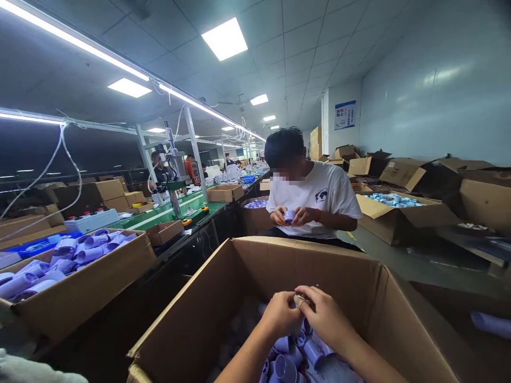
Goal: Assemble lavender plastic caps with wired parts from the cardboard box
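My left hand (282, 315) and my right hand (326, 315) meet over a large open cardboard box (307, 244). The fingers of both are bent and pressed together at the tips. A small pale beige patch shows between them; whether it is a held piece or a finger covering, I cannot tell. Anything else in their grasp is hidden behind the fingers. Below them, inside the box, lie several light purple plastic tube-shaped parts (313, 354), hollow and open-ended, in a loose heap.
Across the box sits a co-worker in a white shirt (313, 194), holding a purple part (289, 215). At left, another carton (91, 282) of purple parts stands beside a green conveyor bench (187, 205) with a press (172, 175). A carton of light blue parts (393, 200) stands at right.
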Motion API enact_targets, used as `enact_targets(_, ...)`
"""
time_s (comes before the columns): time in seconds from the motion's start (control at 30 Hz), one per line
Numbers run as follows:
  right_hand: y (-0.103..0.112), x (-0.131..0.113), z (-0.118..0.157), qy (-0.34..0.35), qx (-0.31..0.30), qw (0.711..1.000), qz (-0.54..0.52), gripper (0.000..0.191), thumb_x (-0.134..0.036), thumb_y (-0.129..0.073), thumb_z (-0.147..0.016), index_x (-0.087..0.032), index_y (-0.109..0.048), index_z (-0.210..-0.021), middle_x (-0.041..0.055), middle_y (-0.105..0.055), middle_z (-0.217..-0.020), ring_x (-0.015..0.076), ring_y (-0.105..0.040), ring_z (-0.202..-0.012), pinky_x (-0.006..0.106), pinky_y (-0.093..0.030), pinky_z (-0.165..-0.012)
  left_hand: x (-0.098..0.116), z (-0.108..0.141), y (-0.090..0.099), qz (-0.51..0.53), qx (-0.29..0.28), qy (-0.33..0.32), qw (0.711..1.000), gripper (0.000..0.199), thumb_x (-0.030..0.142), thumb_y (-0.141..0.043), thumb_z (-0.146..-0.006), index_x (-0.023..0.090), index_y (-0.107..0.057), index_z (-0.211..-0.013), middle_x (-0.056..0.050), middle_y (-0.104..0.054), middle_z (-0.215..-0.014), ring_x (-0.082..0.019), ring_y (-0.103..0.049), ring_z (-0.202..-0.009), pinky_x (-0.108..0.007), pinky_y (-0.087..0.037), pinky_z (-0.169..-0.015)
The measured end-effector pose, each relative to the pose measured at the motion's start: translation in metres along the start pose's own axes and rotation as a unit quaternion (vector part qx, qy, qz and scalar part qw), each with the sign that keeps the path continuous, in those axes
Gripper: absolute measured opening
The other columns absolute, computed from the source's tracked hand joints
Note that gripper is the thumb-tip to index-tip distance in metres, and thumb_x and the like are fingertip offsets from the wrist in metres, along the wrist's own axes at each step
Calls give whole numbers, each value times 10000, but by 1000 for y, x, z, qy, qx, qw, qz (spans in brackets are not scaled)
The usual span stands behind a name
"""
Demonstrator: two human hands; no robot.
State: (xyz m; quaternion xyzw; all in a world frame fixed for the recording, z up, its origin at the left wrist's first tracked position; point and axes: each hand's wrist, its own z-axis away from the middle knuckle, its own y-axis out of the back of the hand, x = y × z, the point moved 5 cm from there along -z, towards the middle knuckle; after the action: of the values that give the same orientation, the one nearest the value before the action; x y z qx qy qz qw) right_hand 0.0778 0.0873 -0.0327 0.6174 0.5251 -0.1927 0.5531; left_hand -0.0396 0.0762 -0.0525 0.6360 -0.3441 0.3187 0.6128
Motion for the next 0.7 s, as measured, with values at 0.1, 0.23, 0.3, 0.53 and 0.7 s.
enact_targets(0.1,-9,-4,1,6,-41,999,-9,208,-303,-493,-772,-220,-681,-801,62,-709,-838,225,-636,-810,325,-462,-749,4,6,4,-42,1,-4,999,196,256,-540,-679,153,-701,-721,-9,-629,-668,-163,-525,-684,-234,-338,-581)
enact_targets(0.23,-8,1,-1,-48,-55,995,-67,204,-305,-517,-737,-208,-674,-822,43,-722,-802,219,-647,-794,312,-465,-729,9,8,8,-97,14,-28,995,174,265,-567,-688,158,-702,-707,-28,-638,-740,-157,-528,-694,-233,-354,-596)
enact_targets(0.3,-5,4,-3,-61,-39,993,-90,220,-327,-515,-727,-194,-674,-800,52,-720,-795,222,-644,-790,314,-466,-719,11,7,7,-87,15,-49,995,152,262,-580,-697,158,-691,-710,-24,-631,-761,-148,-521,-698,-233,-370,-623)
enact_targets(0.53,15,15,-14,-93,61,980,-165,306,-409,-541,-711,-162,-683,-823,46,-674,-679,203,-610,-689,314,-458,-657,4,1,9,64,-7,-29,998,365,337,-773,-586,176,-623,-878,0,-617,-810,-142,-529,-711,-234,-414,-635)
enact_targets(0.7,16,17,-18,-107,51,959,-256,361,-472,-618,-644,-165,-685,-822,19,-635,-659,172,-569,-668,297,-444,-642,3,2,11,246,-62,24,967,587,354,-813,-542,211,-565,-1055,0,-617,-894,-106,-543,-653,-237,-434,-625)
